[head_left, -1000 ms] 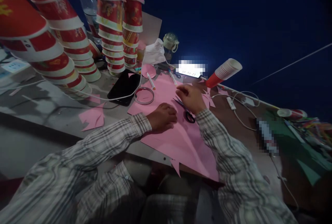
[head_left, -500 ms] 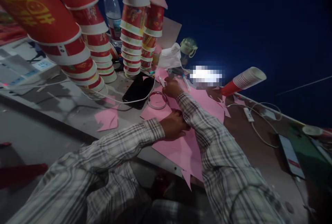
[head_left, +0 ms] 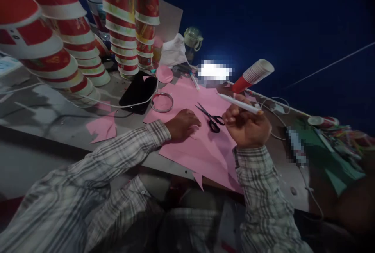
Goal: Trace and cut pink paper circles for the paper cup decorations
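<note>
My right hand (head_left: 249, 126), palm turned up, holds a white marker pen (head_left: 240, 104) above the right side of the pink paper (head_left: 187, 153). My left hand (head_left: 183, 124) rests on that paper with its fingers stretched out. Between the two hands lie black-handled scissors (head_left: 213, 122), their blades pointing to the upper left. A round ring (head_left: 162, 102), perhaps a roll of tape, sits on the paper beyond my left hand. Farther back are a pink paper disc (head_left: 164, 74) and a second pen (head_left: 194, 81).
Tall stacks of red-and-white paper cups (head_left: 121, 30) stand at the back left, beside a black phone (head_left: 139, 93) crossed by a white cable. Another cup stack (head_left: 254, 74) leans at the back right. Pink scraps (head_left: 102, 127) lie left; a green sheet (head_left: 328, 151) lies right.
My right hand has picked up the white pen and moved right and toward me, uncovering the scissors. My left hand stays on the paper. The camera view has turned to the right.
</note>
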`<action>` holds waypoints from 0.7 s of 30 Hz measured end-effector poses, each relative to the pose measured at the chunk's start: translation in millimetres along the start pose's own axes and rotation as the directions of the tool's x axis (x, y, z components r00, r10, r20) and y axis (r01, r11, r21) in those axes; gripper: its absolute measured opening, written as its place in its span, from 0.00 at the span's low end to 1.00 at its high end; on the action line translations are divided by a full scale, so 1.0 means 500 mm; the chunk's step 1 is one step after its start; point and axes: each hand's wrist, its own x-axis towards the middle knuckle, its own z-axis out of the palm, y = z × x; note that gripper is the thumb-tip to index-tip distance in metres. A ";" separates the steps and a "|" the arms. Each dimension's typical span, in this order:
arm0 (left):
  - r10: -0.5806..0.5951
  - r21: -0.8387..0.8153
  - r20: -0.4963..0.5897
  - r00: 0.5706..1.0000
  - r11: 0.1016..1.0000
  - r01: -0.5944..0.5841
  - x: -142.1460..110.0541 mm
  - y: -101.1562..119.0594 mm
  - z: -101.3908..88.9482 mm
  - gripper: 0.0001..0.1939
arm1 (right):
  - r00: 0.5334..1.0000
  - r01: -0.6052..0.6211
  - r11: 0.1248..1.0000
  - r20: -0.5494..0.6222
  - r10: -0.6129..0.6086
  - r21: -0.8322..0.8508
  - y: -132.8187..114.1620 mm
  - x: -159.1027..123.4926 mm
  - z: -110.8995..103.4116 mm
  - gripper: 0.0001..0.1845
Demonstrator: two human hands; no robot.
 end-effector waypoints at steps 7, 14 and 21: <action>-0.084 -0.009 -0.030 0.996 0.996 0.084 0.001 -0.012 -0.022 0.14 | 0.984 -0.042 0.996 -0.167 0.056 0.083 0.066 -0.054 -0.022 0.14; -0.091 0.081 0.143 0.986 0.994 0.080 0.002 -0.018 -0.028 0.24 | 0.956 0.049 0.908 -0.243 -0.162 -0.416 0.162 -0.068 -0.043 0.18; -0.076 0.103 0.170 0.983 0.993 0.059 0.001 -0.017 -0.026 0.27 | 0.966 0.109 0.781 -0.121 -0.230 -0.615 0.165 -0.079 -0.036 0.16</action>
